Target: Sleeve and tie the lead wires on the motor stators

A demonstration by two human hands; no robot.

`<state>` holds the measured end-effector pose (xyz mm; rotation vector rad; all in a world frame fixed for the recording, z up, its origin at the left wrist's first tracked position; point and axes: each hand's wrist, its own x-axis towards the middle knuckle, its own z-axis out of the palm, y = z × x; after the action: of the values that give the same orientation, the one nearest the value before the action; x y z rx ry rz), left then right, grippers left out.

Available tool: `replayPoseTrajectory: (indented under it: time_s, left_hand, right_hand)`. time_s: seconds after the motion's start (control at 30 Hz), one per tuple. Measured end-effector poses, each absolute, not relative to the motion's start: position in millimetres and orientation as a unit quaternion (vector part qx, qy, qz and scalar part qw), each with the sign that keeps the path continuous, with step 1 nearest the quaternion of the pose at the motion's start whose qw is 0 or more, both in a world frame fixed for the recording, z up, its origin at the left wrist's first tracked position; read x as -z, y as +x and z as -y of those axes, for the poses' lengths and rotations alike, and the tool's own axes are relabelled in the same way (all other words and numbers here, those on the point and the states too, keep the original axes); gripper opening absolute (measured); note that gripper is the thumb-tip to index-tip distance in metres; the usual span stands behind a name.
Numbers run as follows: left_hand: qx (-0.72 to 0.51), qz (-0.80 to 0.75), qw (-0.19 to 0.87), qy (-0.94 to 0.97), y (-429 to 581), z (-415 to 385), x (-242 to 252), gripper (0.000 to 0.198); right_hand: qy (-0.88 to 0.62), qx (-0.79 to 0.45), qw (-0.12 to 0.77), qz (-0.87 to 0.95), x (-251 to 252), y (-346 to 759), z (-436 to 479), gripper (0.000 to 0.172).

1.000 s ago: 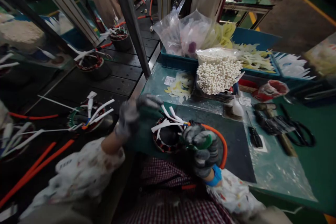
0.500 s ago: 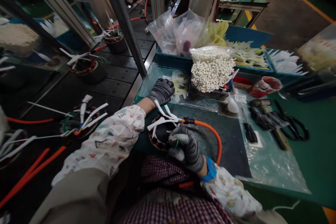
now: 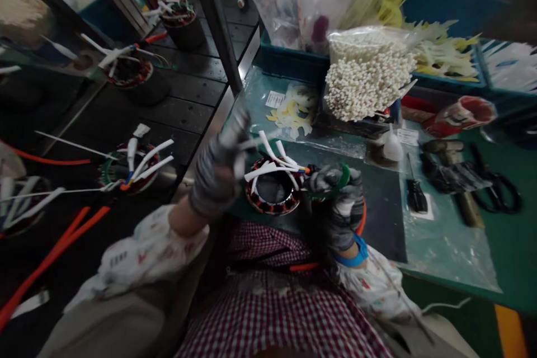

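Observation:
My left hand (image 3: 220, 170), in a striped grey glove, is raised left of a motor stator (image 3: 272, 210). Its fingers are smeared by motion, and a pale sliver by the fingertips cannot be made out. The stator lies on the bench, a dark ring with red-brown windings. White sleeved leads (image 3: 271, 145) rise from it toward an orange cable (image 3: 363, 218), partly hidden behind my right hand. Just right of the stator, my right hand (image 3: 338, 204) is closed on a green curved strip (image 3: 344, 176).
A bag of white beaded sticks (image 3: 364, 78) and a blue bin (image 3: 289, 61) stand behind. Yellowish strips (image 3: 296, 109) lie before them. A screwdriver (image 3: 416, 196), hammer (image 3: 465, 201) and scissors (image 3: 505, 193) are at right. Other stators (image 3: 142, 86) and a metal post (image 3: 216, 22) are at left.
My left hand has lifted from the yellowish strips and come back toward me. My right hand has moved right, off the stator, and the green strip shows more. The view has tipped down.

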<state>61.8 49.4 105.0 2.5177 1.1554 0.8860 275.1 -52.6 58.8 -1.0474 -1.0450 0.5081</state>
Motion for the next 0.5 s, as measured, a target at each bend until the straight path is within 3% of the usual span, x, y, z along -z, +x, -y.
replayPoseTrajectory:
  time_s: [0.07, 0.17, 0.3, 0.43, 0.5]
  left_hand:
    - [-0.338, -0.334, 0.069, 0.877, 54, -5, -92, 0.041]
    - [-0.293, -0.259, -0.023, 0.920, 48, 30, -65, 0.047]
    - [-0.166, -0.257, 0.049, 0.951, 46, 27, -55, 0.051]
    - [-0.203, -0.252, 0.094, 0.941, 55, 24, -63, 0.043]
    - [-0.229, -0.291, 0.053, 0.927, 60, 33, -62, 0.044]
  right_hand:
    - [-0.485, -0.245, 0.715, 0.439, -61, 277, 49, 0.039]
    - [-0.498, -0.261, 0.713, 0.419, -66, 279, 46, 0.039]
    - [-0.502, -0.247, 0.703, 0.439, -64, 278, 46, 0.045]
    - [-0.435, -0.246, 0.725, 0.475, -62, 279, 55, 0.031]
    - [-0.410, -0.243, 0.697, 0.535, -66, 282, 64, 0.023]
